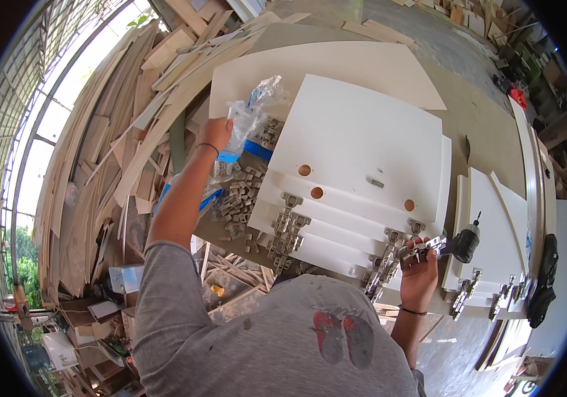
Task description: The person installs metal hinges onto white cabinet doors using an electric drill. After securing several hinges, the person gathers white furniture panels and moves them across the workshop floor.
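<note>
Left hand (215, 134) grips clear crumpled plastic bag (246, 123), right hand (419, 280) holds silvery metal hinges (422, 249), white flat panels (359, 126) lie stepped (presumably for access to each).

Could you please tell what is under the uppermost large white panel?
More white panels: their near strips show, with metal hinges on them. Their middle parts are covered.

1. Left hand (215, 134): some fingertips hidden from my view at the crumpled plastic bag (245, 124).
2. Right hand (418, 276), near right: metal hinges (422, 248) overlap there; I cannot count them.
3. White panels (363, 132), stacked: lower faces mostly covered by the top one.
4. Clutter (558, 99), far right: too small and dark for me to identify.
</note>
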`<state>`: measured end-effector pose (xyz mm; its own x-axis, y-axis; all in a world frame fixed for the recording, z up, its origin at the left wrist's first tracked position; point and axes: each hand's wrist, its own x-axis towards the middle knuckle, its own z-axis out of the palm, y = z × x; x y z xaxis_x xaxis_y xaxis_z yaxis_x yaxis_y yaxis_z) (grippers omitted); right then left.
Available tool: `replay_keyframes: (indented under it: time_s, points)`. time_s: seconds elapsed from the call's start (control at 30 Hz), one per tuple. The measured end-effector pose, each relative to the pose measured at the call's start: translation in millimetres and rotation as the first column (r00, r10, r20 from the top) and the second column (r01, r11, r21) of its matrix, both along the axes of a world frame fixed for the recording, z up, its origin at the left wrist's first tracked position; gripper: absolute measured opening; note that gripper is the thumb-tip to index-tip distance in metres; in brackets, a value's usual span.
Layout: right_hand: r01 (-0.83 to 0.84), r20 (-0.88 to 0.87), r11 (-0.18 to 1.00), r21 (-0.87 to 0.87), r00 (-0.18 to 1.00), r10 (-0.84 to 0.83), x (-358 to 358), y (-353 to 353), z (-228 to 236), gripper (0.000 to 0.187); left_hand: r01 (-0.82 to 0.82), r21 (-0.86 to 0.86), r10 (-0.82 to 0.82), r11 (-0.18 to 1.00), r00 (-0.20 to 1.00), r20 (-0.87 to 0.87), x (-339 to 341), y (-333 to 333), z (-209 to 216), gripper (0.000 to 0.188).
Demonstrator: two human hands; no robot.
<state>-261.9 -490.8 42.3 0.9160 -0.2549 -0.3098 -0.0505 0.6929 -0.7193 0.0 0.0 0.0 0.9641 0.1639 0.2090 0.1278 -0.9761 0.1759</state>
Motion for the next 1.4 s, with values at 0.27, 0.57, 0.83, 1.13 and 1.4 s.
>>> replay_keyframes:
  time_s: [0.27, 0.57, 0.83, 1.13, 1.4]
  points:
    - [0.036, 0.044, 0.995, -0.098, 0.999, -0.031, 2, 11, 13, 0.030, 0.168, 0.299, -0.023, 0.939, 0.902, -0.432, -13, -19, 55, 0.036]
    - [0.028, 0.001, 0.995, -0.099, 1.000, -0.028, 3, 14, 10, 0.030, -0.088, 0.135, 0.121, 0.987, 0.958, -0.262, 2, -8, 44, 0.049]
    - [0.009, 0.044, 0.997, -0.072, 0.999, -0.006, 7, 10, 15, 0.028, -0.244, -0.251, 0.256, 0.937, 0.966, 0.017, 44, 36, -40, 0.053]
    - [-0.026, -0.049, 0.904, -0.427, 0.999, 0.006, 13, -9, -11, 0.020, -0.215, -0.932, 0.003, -0.291, 0.974, -0.226, -79, -114, -17, 0.030]
    - [-0.034, -0.044, 0.351, -0.936, 0.999, -0.020, 11, -24, -24, 0.024, -0.591, -0.780, -0.242, -0.209, 0.804, -0.544, -183, -191, -24, 0.035]
